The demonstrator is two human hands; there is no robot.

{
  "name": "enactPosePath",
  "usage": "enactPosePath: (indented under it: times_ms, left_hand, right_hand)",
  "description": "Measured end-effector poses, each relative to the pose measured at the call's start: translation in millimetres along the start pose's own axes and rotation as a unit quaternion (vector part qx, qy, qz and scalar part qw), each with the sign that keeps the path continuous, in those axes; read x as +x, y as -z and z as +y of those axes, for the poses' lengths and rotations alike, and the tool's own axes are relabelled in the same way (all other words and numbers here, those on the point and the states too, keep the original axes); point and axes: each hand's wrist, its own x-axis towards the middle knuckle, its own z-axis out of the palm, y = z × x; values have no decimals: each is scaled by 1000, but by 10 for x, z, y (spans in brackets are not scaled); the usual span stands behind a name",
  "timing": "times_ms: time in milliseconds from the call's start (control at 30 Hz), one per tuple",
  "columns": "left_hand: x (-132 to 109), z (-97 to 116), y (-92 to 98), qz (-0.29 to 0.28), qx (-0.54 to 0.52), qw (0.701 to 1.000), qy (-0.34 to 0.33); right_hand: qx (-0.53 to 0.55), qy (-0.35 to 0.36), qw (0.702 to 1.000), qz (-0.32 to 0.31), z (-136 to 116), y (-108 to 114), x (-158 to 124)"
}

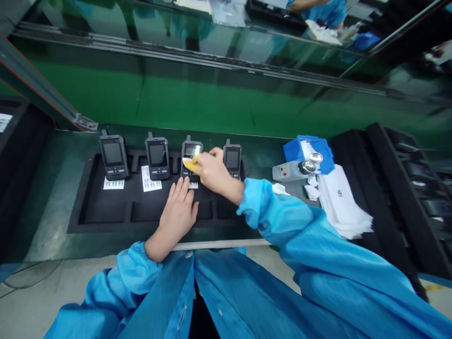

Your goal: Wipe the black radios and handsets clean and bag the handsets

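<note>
Several black handheld devices with small screens stand upright in a black foam tray [106, 214] on the green bench. My right hand [211, 172] is closed in a pinch at the third device [191, 151], with a yellow finger cot on one finger and a small pale film or sticker at its screen. My left hand [179, 209] lies flat and open on the tray just in front of that device. White barcode labels [150, 181] lie by the first device [113, 155] and the second device [157, 157]. A fourth device [232, 159] stands to the right of my right hand.
A blue box [298, 147], a grey tool with metal discs [294, 170] and a stack of white sheets [344, 202] lie right of the tray. Black foam trays [409, 188] sit at far right. A green wall rises behind. Another person's blue sleeve [326, 10] shows at the top.
</note>
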Motion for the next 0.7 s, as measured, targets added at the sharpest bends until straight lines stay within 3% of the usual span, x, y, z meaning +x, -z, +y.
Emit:
enactPosePath:
  times_ms: [133, 233, 300, 433, 533, 700]
  left_hand:
    - [-120, -138, 86, 112, -58, 992, -7]
    - [-219, -312, 194, 161, -22, 987, 20]
    - [-253, -416, 252, 142, 20, 989, 41]
    - [-241, -505, 284, 43, 51, 996, 64]
    - [-219, -494, 256, 3, 56, 996, 73]
    - [-215, -479, 224, -11, 47, 996, 79]
  right_hand:
    - [3, 84, 996, 0, -194, -49, -191]
    - [9, 59, 997, 41, -186, -1, 27]
    - [7, 40, 998, 57, -173, 50, 327]
    - [-10, 39, 998, 48, -238, 48, 825]
    - [-36, 52, 997, 42, -362, -63, 803]
    - [-46, 190, 980, 26, -466, -129, 574]
